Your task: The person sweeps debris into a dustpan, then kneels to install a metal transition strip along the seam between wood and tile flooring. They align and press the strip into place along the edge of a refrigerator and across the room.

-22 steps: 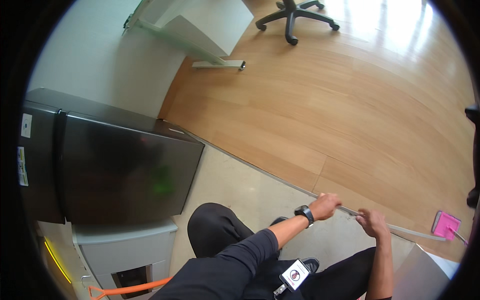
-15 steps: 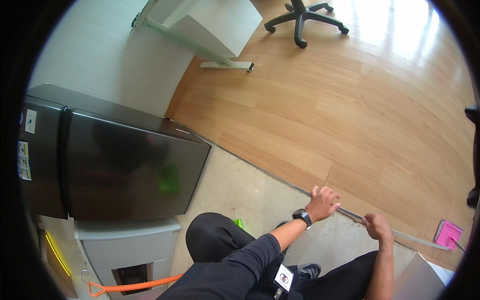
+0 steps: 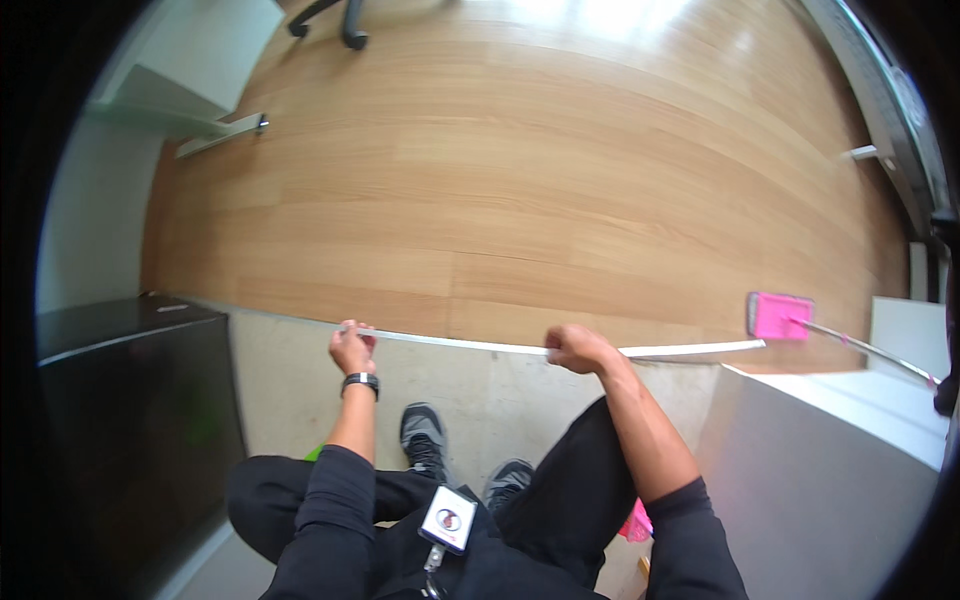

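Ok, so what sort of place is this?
Probably an office or similar workroom: a black wheeled chair base, partly cut off, stands on a light-brown wood-plank floor, and a glossy black boxy cabinet, likely a refrigerator, stands at the lower left.

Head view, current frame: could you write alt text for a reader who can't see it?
A person's left hand and right hand hold a long white strip along the border between wood flooring and pale floor. A pink mop head rests near the strip's right end.
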The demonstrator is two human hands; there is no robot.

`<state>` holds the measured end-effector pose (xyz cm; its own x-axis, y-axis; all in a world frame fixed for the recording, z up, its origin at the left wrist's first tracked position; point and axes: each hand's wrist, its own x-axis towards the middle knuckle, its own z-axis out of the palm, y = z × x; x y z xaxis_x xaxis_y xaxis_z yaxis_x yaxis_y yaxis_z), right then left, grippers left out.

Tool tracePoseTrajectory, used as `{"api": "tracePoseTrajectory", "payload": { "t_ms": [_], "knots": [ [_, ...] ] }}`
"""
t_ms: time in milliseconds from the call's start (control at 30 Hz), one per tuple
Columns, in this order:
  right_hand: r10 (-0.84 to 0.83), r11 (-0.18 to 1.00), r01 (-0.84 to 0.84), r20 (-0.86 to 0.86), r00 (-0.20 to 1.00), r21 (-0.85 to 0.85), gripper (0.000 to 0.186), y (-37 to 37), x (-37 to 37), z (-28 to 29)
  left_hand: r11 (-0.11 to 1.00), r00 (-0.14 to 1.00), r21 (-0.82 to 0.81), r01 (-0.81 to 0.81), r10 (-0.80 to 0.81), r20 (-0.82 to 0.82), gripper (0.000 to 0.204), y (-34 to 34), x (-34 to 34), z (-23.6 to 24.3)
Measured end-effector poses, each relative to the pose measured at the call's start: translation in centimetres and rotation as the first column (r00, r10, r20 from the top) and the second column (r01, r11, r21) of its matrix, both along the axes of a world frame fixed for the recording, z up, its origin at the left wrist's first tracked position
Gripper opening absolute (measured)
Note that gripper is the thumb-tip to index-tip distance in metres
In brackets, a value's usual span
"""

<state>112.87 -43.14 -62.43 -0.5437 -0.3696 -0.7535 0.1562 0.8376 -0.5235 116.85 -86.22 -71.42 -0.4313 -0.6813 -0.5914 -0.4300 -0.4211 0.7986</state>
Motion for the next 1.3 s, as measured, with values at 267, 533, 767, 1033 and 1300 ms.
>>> {"api": "tracePoseTrajectory", "payload": {
  "t_ms": [267, 533, 767, 1033, 1300],
  "knots": [
    [-0.068, 0.982, 0.067, -0.002, 0.998, 0.175, 0.021, 8.2, 0.9, -3.0, 0.954, 0.993, 0.288, -0.088, 0.106, -0.046, 0.028, 1.9, 0.6, -1.0],
    [-0.233, 0.945, 0.298, -0.354, 0.906, 0.138, 0.014, 7.5, 7.3, -7.0, 0.99, 0.992, 0.106, -0.097, 0.088, 0.087, 0.026, -0.5, 2.4, -5.3],
    [-0.189, 0.931, 0.322, -0.529, 0.827, 0.172, 0.009, 6.7, 9.0, -7.6, 0.998, 0.995, -0.009, -0.063, 0.064, 0.073, 0.019, -0.2, 1.7, -5.6],
    [-0.228, 0.907, 0.379, -0.542, 0.809, 0.185, 0.011, 6.5, 9.3, -8.3, 0.994, 0.99, -0.099, -0.042, 0.055, 0.132, 0.02, -0.2, 0.8, -5.0],
    [-0.219, 0.927, 0.36, -0.631, 0.744, 0.103, 0.013, 6.9, 9.8, -8.8, 0.986, 0.984, -0.135, 0.093, -0.07, 0.163, 0.025, -1.3, 0.5, -5.2]
  ]
}}
